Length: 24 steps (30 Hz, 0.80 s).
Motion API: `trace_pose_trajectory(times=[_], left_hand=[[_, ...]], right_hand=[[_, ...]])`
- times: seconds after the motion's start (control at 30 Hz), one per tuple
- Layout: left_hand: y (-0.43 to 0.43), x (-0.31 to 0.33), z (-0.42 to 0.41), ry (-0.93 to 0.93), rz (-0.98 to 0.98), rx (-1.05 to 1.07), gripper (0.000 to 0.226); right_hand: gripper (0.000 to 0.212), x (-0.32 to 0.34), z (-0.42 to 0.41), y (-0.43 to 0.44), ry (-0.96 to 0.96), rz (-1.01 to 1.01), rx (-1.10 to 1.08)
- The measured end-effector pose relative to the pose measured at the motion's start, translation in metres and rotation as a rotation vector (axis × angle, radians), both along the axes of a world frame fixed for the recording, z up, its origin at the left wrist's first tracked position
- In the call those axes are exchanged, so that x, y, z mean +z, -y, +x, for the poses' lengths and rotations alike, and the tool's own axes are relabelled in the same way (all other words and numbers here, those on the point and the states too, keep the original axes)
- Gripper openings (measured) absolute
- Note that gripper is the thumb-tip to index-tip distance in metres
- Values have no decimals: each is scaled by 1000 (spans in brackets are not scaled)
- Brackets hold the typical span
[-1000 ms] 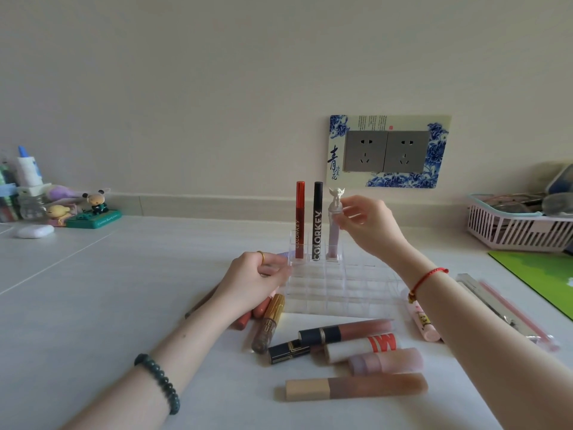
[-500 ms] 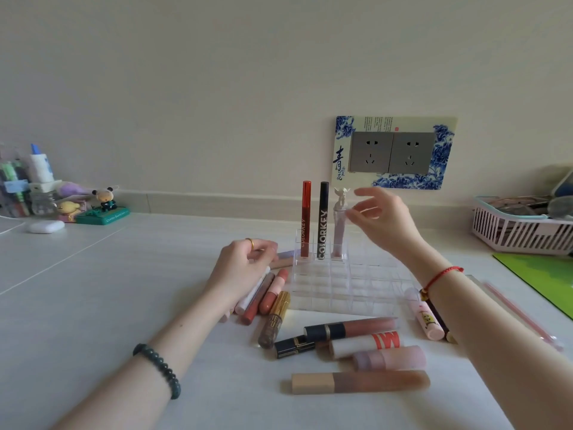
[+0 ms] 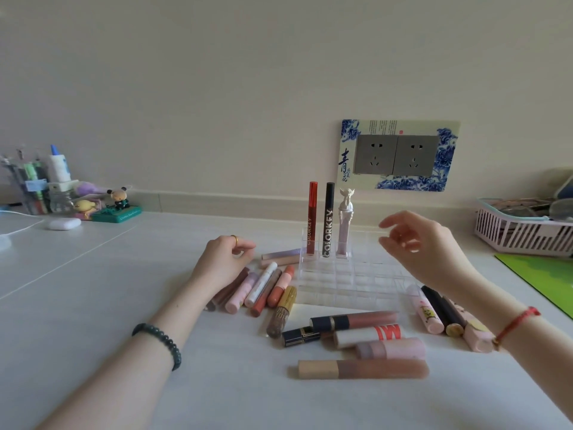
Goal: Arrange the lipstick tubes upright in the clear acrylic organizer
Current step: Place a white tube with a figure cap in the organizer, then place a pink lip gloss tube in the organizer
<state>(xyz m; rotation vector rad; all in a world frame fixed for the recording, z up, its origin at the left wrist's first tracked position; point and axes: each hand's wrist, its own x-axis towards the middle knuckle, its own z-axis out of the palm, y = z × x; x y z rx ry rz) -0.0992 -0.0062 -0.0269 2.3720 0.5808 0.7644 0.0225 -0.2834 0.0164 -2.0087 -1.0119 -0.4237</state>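
Observation:
The clear acrylic organizer (image 3: pixel 353 280) sits mid-table. Three tubes stand upright in its back row: a red one (image 3: pixel 312 218), a black one (image 3: pixel 328 220) and a pale pink tube with a white angel cap (image 3: pixel 345 221). My right hand (image 3: pixel 424 243) hovers right of the angel tube, fingers loosely spread, holding nothing. My left hand (image 3: pixel 223 262) rests left of the organizer with fingers curled, above a pile of lying tubes (image 3: pixel 263 290); no tube shows in it. More tubes (image 3: pixel 366 336) lie in front, and others (image 3: pixel 440 311) under my right wrist.
A pink slotted basket (image 3: pixel 521 234) stands at the far right beside a green mat (image 3: pixel 545 277). Pens, a glue bottle and small figurines (image 3: pixel 114 203) crowd the back left near a white earbud case (image 3: pixel 63 224). A wall socket plate (image 3: pixel 397 155) is behind the organizer.
My right hand let go of the angel-capped tube, now standing in the organizer, and drew back to the right. My left hand shifted slightly left off the organizer's edge.

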Motion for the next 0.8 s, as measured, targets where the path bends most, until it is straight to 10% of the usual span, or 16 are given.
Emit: trace_pose_trajectory(times=[0.8], left_hand=[[-14,1,-14,-244,-74,1,17]], right_hand=[[24,-29,-27,36,79,-136,41]])
